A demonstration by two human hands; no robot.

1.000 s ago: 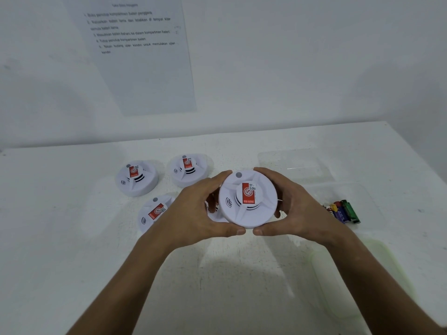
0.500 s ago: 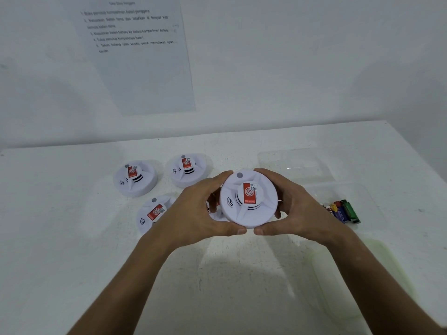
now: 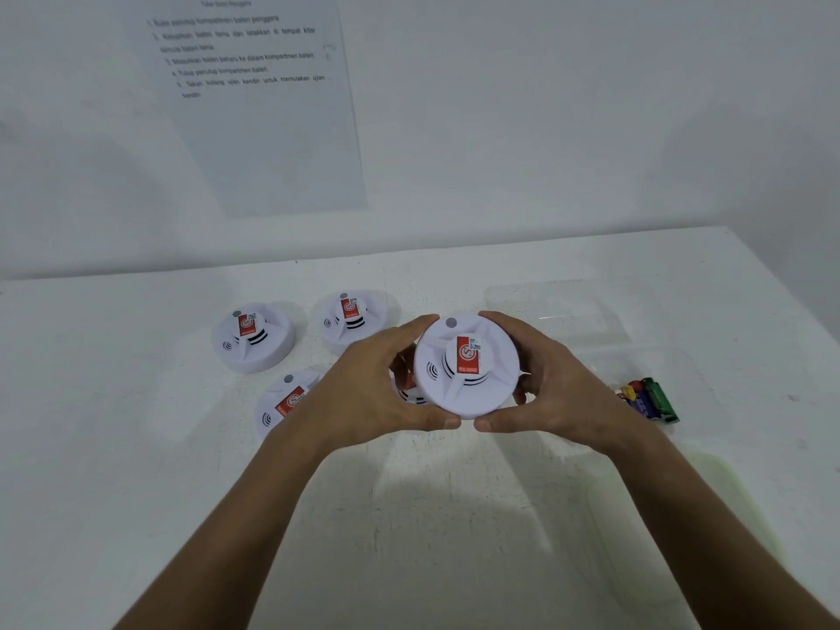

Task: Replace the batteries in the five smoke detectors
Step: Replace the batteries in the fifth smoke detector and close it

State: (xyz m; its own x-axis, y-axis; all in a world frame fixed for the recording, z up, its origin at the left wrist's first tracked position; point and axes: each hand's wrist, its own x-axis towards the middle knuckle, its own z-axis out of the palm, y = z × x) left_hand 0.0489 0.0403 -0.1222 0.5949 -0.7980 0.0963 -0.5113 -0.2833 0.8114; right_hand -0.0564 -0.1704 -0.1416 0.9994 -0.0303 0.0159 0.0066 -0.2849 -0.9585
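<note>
Two bare forearms, no sleeves, bare left hand (image 3: 372,393), right hand (image 3: 559,393)

fifth detector (image 3: 407,385) mostly hidden behind left hand (image 3: 377,393), wall sheet (image 3: 259,102) text blurred — top cut off

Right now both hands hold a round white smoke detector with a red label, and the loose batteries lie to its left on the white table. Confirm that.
Wrong on one point: the head view shows the loose batteries to its right. Both hands, left and right, do hold the round white smoke detector with a red label above the white table.
</note>
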